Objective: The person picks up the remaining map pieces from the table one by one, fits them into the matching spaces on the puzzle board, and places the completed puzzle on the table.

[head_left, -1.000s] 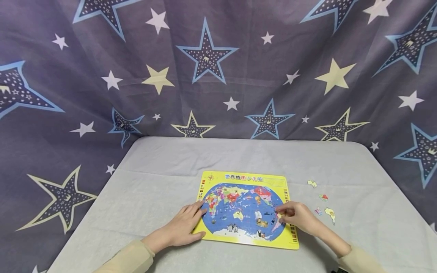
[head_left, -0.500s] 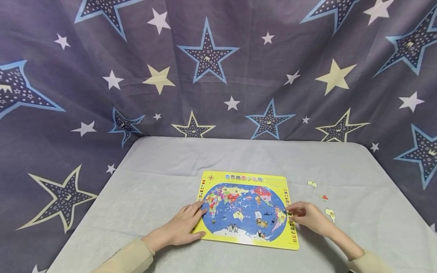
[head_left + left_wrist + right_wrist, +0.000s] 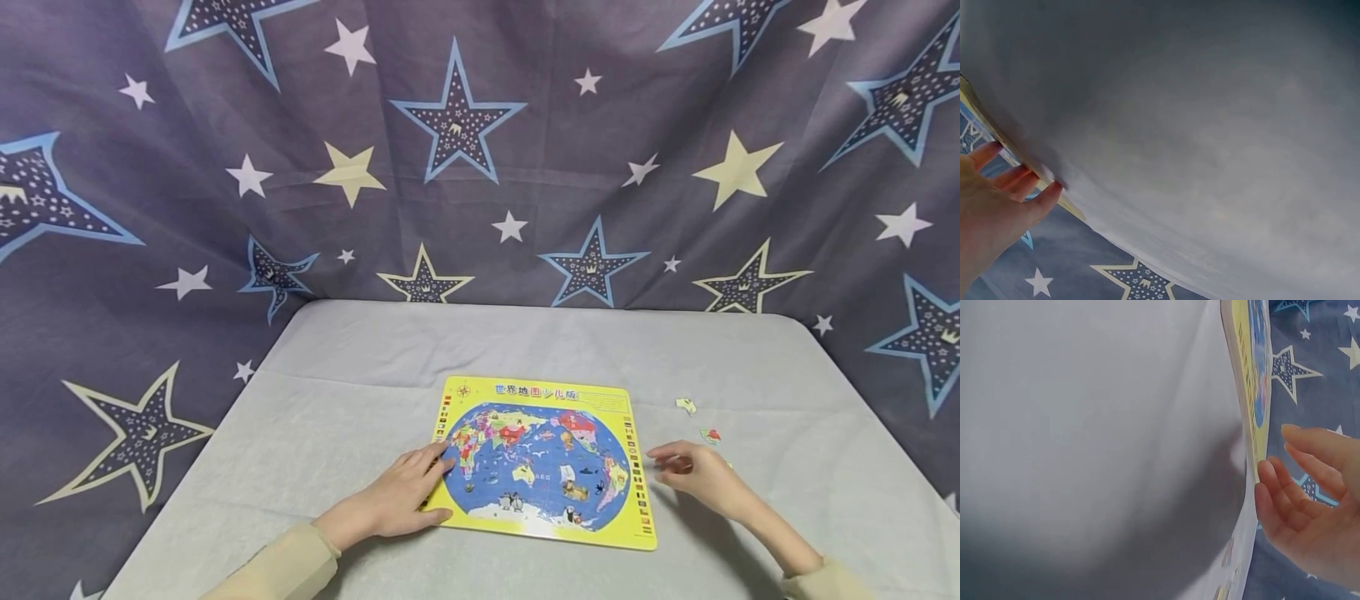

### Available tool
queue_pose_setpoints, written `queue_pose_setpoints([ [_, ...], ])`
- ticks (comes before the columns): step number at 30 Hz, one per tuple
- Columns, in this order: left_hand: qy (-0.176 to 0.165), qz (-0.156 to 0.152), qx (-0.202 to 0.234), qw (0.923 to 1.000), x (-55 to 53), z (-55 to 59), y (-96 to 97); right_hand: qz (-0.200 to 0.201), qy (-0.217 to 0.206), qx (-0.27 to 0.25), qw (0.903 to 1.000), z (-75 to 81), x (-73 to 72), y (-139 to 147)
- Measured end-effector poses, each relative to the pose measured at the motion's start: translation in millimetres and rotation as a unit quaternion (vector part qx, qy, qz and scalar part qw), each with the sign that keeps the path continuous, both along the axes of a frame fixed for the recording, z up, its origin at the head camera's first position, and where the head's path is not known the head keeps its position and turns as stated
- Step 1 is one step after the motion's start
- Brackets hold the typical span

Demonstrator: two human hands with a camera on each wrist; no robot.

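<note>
A yellow-bordered world map puzzle board [image 3: 525, 537] lies flat on the table, its blue oval map filled with coloured continents and animal pictures. My left hand [image 3: 408, 493] rests on the board's left edge, fingers spread over the border; the left wrist view shows the fingertips [image 3: 1054, 187] along that edge. Just off the board's right edge hovers my right hand [image 3: 693, 475], its fingers loosely bent and apart, with nothing between them in the right wrist view. Beyond it lie a pale yellow puzzle piece [image 3: 686, 405] and a red-and-green puzzle piece [image 3: 710, 435]. The hand hides other pieces.
A light grey cloth covers the table [image 3: 337, 350]. Behind it and at the sides hangs a dark curtain [image 3: 525, 192] printed with stars. Low in the right wrist view, small loose pieces [image 3: 1221, 592] show near the table's edge.
My right hand has drawn back from the South America part of the map, rightward off the board, and now covers loose pieces seen before. The left hand and board have stayed still.
</note>
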State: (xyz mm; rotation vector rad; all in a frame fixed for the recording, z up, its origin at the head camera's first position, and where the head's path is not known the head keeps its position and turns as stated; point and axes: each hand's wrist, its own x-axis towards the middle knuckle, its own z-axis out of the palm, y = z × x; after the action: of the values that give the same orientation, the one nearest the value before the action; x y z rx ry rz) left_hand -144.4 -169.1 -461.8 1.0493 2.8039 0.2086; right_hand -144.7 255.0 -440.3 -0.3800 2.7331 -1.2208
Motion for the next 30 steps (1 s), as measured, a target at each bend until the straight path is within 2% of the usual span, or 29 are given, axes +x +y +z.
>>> queue_pose_setpoints([
  [4, -0.005, 0.001, 0.004, 1.0000, -0.2, 1.7, 0.3, -0.016, 0.014, 0.013, 0.9997, 1.0, 0.4, 6.3],
  [10, -0.011, 0.004, 0.015, 0.9998, -1.7, 1.9, -0.8, -0.017, 0.044, 0.022, 0.9986, 0.8, -0.7, 19.8],
  [18, -0.041, 0.020, 0.046, 0.9979, -4.3, 4.6, -2.2, -0.016, 0.114, 0.002, 0.9933, 4.3, 2.1, 39.3],
  [24, -0.067, 0.035, 0.048, 0.9960, -5.9, 7.3, -2.0, -0.032, 0.105, 0.012, 0.9939, 2.6, 1.5, 53.7],
  [30, -0.076, 0.037, 0.053, 0.9950, -6.7, 9.2, -1.3, -0.038, 0.080, 0.057, 0.9945, 2.9, 0.9, 66.5],
])
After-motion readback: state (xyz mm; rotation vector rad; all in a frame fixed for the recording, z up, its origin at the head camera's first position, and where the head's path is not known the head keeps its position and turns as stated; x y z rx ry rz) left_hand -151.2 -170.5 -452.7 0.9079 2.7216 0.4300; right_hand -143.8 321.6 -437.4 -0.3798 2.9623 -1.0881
